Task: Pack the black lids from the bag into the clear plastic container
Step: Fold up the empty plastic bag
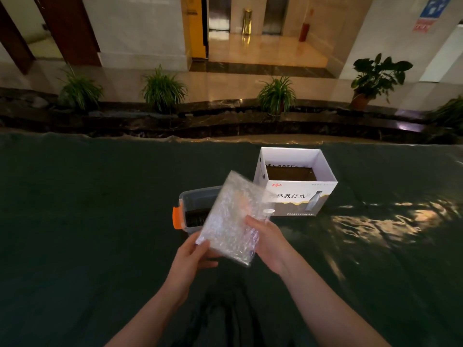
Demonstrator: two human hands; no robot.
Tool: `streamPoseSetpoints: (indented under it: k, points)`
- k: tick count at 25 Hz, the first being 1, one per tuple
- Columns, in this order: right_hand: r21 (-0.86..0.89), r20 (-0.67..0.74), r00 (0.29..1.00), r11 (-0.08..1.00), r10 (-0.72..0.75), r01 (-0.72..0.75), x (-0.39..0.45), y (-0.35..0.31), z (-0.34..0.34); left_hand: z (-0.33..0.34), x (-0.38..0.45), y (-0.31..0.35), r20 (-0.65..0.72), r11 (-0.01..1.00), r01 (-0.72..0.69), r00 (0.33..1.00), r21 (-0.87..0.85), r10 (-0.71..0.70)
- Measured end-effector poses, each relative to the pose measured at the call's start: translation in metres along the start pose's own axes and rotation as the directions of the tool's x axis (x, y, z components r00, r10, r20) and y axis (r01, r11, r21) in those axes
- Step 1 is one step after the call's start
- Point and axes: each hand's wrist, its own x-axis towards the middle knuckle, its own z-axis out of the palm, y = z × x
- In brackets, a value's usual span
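Bubble-wrap bag (231,216) held tilted at frame centre: left hand (193,256) pinching lower left corner, right hand (268,239) curled round right edge. Clear plastic container (194,204) with orange latch (177,217) partly hidden behind bag, just left of centre; black lids (196,217) already stacked inside. Contents of bag not discernible. Risks, as judged: lids spilling past container rim if tipped out while bag mouth sits off-line; slippery film sliding from a light corner pinch; container nudged by bag edge. White cardboard box (295,181) open, just right of container. Table (100,221) covered in dark, wrinkled, glossy sheet. Upper frame: polished lobby floor, potted plants (162,90), lift doors.
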Motion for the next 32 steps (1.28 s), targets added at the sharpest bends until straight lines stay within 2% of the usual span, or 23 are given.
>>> streamPoseSetpoints:
  k: [3, 6, 7, 10, 12, 14, 18, 22, 26, 28, 29, 31, 32]
  points:
    - [-0.163, -0.05, 0.998, 0.986, 0.025, -0.033, -0.006, -0.004, -0.003, -0.016, 0.004, 0.015, 0.213, 0.997, 0.067, 0.975, -0.027, -0.06]
    - [-0.332, -0.006, 0.995, 0.938, 0.102, -0.098, -0.01, 0.003, 0.008, -0.016, 0.01, 0.02, 0.279, 0.972, 0.229, 0.938, -0.048, -0.207]
    - [-0.33, 0.022, 0.994, 0.94, 0.104, -0.091, -0.01, 0.006, 0.012, -0.013, 0.011, 0.019, 0.27, 0.961, 0.265, 0.933, -0.072, -0.237]
    - [-0.178, 0.081, 0.994, 0.982, 0.08, -0.065, -0.011, 0.005, 0.012, -0.012, 0.013, 0.018, 0.228, 0.928, 0.326, 0.932, -0.18, -0.282]
    - [-0.218, 0.088, 0.994, 0.975, 0.061, -0.041, -0.013, -0.001, 0.006, -0.015, 0.013, 0.019, 0.232, 0.915, 0.344, 0.927, -0.212, -0.295]
    - [-0.26, 0.071, 0.996, 0.965, 0.054, -0.034, -0.013, -0.004, -0.001, -0.018, 0.013, 0.022, 0.247, 0.937, 0.316, 0.929, -0.149, -0.275]
    - [-0.216, 0.076, 0.995, 0.975, 0.065, -0.047, -0.014, -0.006, -0.006, -0.026, 0.017, 0.029, 0.234, 0.977, 0.209, 0.949, 0.033, -0.211]
    - [-0.11, 0.157, 0.987, 0.994, 0.042, -0.025, -0.016, -0.005, -0.009, -0.033, 0.018, 0.03, 0.322, 0.978, 0.198, 0.932, -0.06, -0.169]
    - [-0.136, 0.156, 0.987, 0.991, 0.02, 0.002, -0.013, -0.002, -0.011, -0.034, 0.018, 0.024, 0.336, 0.964, 0.233, 0.925, -0.127, -0.179]
    - [-0.124, 0.15, 0.988, 0.992, 0.023, -0.005, -0.011, -0.001, -0.012, -0.032, 0.016, 0.022, 0.308, 0.969, 0.221, 0.935, -0.114, -0.177]
    - [-0.051, 0.152, 0.988, 0.999, 0.017, -0.009, -0.008, 0.001, -0.012, -0.028, 0.015, 0.022, 0.246, 0.972, 0.199, 0.955, -0.129, -0.163]
    - [0.208, 0.191, 0.981, 0.975, 0.033, -0.074, -0.006, 0.002, -0.011, -0.02, 0.011, 0.022, 0.018, 0.982, 0.096, 0.995, -0.161, -0.094]
    - [0.274, 0.215, 0.975, 0.954, 0.058, -0.117, -0.006, 0.003, -0.007, -0.016, 0.009, 0.021, -0.082, 0.987, 0.03, 0.996, -0.156, -0.043]
